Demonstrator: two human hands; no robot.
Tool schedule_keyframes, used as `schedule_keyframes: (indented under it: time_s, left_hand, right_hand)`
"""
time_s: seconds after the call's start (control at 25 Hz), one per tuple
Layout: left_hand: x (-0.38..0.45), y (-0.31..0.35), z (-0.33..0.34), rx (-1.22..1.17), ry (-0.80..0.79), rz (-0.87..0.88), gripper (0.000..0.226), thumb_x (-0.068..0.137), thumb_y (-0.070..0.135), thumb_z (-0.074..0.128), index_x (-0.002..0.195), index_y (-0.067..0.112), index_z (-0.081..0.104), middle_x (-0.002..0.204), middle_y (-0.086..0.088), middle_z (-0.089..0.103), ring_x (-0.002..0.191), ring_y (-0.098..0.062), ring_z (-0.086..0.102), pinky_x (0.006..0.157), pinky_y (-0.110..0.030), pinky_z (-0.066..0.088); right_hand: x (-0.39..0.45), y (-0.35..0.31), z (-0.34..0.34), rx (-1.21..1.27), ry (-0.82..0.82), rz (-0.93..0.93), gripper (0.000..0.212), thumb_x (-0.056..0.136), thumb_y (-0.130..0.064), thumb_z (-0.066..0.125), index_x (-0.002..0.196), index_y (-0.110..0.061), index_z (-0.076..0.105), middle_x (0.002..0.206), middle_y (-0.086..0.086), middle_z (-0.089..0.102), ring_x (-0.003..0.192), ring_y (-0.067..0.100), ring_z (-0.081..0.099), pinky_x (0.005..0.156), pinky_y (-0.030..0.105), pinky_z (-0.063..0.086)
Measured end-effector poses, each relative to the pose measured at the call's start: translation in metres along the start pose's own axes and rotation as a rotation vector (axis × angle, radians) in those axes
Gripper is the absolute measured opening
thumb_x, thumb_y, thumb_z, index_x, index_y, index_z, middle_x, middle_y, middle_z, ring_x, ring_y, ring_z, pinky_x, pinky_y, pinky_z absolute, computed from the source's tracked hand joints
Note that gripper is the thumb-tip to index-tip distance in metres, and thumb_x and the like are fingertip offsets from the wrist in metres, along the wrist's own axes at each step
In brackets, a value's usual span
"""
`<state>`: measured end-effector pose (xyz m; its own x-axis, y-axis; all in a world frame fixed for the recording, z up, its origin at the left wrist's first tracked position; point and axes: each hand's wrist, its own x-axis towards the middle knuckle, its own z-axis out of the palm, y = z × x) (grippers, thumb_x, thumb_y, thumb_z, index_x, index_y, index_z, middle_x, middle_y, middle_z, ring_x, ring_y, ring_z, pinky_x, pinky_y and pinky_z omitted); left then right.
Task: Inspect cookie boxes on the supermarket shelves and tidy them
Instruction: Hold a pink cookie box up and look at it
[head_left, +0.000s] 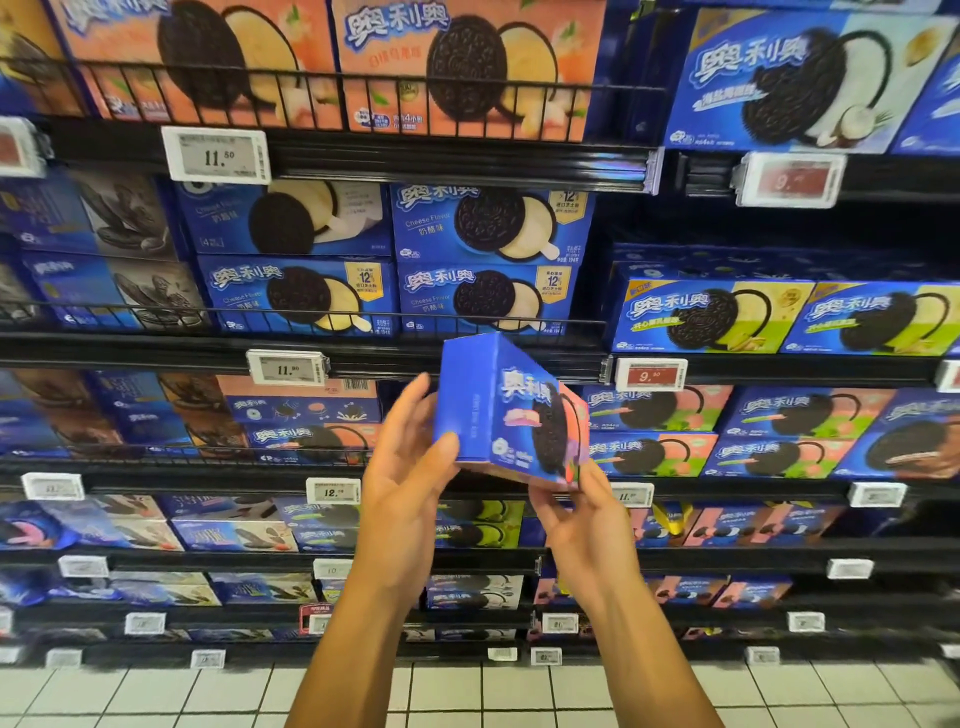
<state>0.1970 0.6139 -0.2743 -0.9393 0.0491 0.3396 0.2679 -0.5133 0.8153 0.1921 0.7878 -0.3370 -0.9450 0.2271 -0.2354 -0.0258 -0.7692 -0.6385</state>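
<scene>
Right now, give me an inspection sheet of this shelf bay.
Surface: black wire-fronted shelves, stocked on several tiers.
Job's things: blue cookie box held off the shelf, tilted, one corner up; cheese-flavour boxes stacked two high behind it.
Clutter: nothing seen.
Grippers: left hand holds the box's side; right hand supports its lower corner.
Cables: nothing seen.
Surroundings: price tags on the shelf edges; white tiled floor.

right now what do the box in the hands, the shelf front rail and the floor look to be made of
Box: printed cardboard by the look, slightly glossy, with crisp folded edges and flat panels. Shelf rail: thin black wire bars, likely coated metal. Floor: pale square tiles with dark grout lines, probably ceramic.
</scene>
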Motion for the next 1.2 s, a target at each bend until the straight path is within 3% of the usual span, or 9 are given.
schedule_keyframes:
  time_s: [0.2,0.36,0.52,0.68,0.8,0.88,0.96,1.08,1.2]
  left_hand:
    - [0.007,-0.009,-0.026,-0.087,0.132,-0.081,0.037,0.092,0.012,0.052,0.124,0.027,0.064,0.126,-0.001,0.067,0.108,-0.012,0.065,0.078,-0.024,0.056]
    - [0.01,-0.015,-0.035,-0.055,0.188,-0.1,0.043,0.087,0.026,0.06,0.129,0.021,0.057,0.121,0.003,0.069,0.106,-0.011,0.064,0.081,-0.031,0.052]
    - [0.008,-0.021,-0.038,-0.026,0.215,-0.064,0.04,0.085,0.021,0.066,0.123,0.026,0.058,0.118,0.006,0.07,0.106,-0.009,0.067,0.077,-0.024,0.057]
    - [0.008,-0.024,-0.043,-0.068,0.249,-0.092,0.035,0.086,0.021,0.06,0.121,0.024,0.059,0.114,0.003,0.072,0.1,-0.008,0.068,0.079,-0.025,0.057]
    - [0.008,-0.024,-0.047,-0.086,0.251,-0.117,0.033,0.087,0.02,0.059,0.12,0.021,0.06,0.11,0.002,0.073,0.097,-0.009,0.069,0.078,-0.026,0.057]
    - [0.008,-0.024,-0.049,-0.086,0.245,-0.123,0.034,0.087,0.021,0.059,0.121,0.019,0.061,0.111,0.001,0.072,0.097,-0.009,0.068,0.078,-0.026,0.057]
    - [0.008,-0.025,-0.049,-0.081,0.235,-0.124,0.032,0.088,0.021,0.059,0.12,0.02,0.062,0.112,0.001,0.072,0.098,-0.009,0.068,0.079,-0.027,0.057]
    - [0.007,-0.028,-0.049,-0.069,0.213,-0.13,0.023,0.088,0.024,0.06,0.11,0.024,0.067,0.113,0.0,0.071,0.099,-0.009,0.067,0.08,-0.028,0.057]
    - [0.007,-0.029,-0.05,-0.062,0.212,-0.136,0.024,0.088,0.026,0.06,0.111,0.025,0.067,0.115,-0.001,0.07,0.1,-0.009,0.066,0.081,-0.029,0.057]
  right_hand:
    - [-0.003,-0.021,0.004,-0.007,0.012,-0.17,0.029,0.1,-0.012,0.052,0.126,-0.016,0.063,0.105,0.003,0.073,0.097,0.02,0.067,0.094,0.038,0.053]
    - [-0.012,-0.026,0.012,-0.052,0.02,-0.264,0.034,0.094,-0.01,0.058,0.127,-0.018,0.062,0.109,0.004,0.07,0.098,0.02,0.066,0.093,0.037,0.053]
    - [-0.018,-0.031,0.019,-0.079,0.007,-0.322,0.047,0.081,-0.017,0.065,0.127,-0.017,0.06,0.114,0.006,0.068,0.098,0.018,0.066,0.089,0.035,0.052]
    - [-0.018,-0.032,0.018,-0.062,-0.04,-0.291,0.031,0.102,-0.027,0.046,0.127,-0.016,0.061,0.107,0.004,0.074,0.095,0.017,0.067,0.086,0.034,0.05]
    - [-0.018,-0.035,0.019,-0.024,-0.059,-0.242,0.042,0.096,-0.025,0.052,0.134,-0.009,0.058,0.113,0.006,0.073,0.099,0.018,0.065,0.085,0.031,0.049]
    - [-0.018,-0.035,0.019,-0.012,-0.08,-0.214,0.039,0.088,-0.029,0.057,0.121,-0.012,0.069,0.114,0.006,0.073,0.098,0.017,0.067,0.081,0.027,0.054]
    - [-0.018,-0.034,0.018,-0.009,-0.113,-0.17,0.033,0.089,-0.032,0.056,0.108,-0.016,0.077,0.114,0.009,0.073,0.099,0.02,0.068,0.085,0.031,0.057]
    - [-0.019,-0.033,0.019,0.028,-0.179,-0.094,0.038,0.095,-0.038,0.049,0.111,-0.017,0.077,0.119,0.014,0.071,0.101,0.028,0.068,0.091,0.043,0.057]
    - [-0.02,-0.033,0.021,0.027,-0.195,-0.093,0.039,0.099,-0.038,0.045,0.108,-0.019,0.078,0.119,0.014,0.072,0.101,0.029,0.069,0.088,0.043,0.058]
